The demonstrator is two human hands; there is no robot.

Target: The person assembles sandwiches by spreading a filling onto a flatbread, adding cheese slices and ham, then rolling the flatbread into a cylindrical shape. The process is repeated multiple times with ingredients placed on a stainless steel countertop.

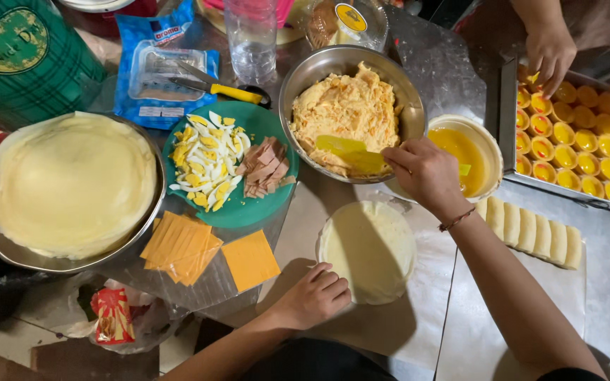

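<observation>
left hand [313, 296] beside crepe [368, 250] | spatula [351, 153] in right grip [425, 173]

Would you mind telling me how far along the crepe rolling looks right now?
Done: a row of rolled crepes lies at right. In hand: the right hand dips a yellow spatula into the filling bowl; the left hand steadies an unfilled crepe. Left: the crepe stack.

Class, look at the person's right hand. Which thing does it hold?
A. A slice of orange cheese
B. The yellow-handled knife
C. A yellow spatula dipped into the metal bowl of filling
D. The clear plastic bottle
C: the right hand grips a yellow spatula whose blade lies in the filling of the metal bowl, while the left hand rests at the edge of the round wrapper.
</observation>
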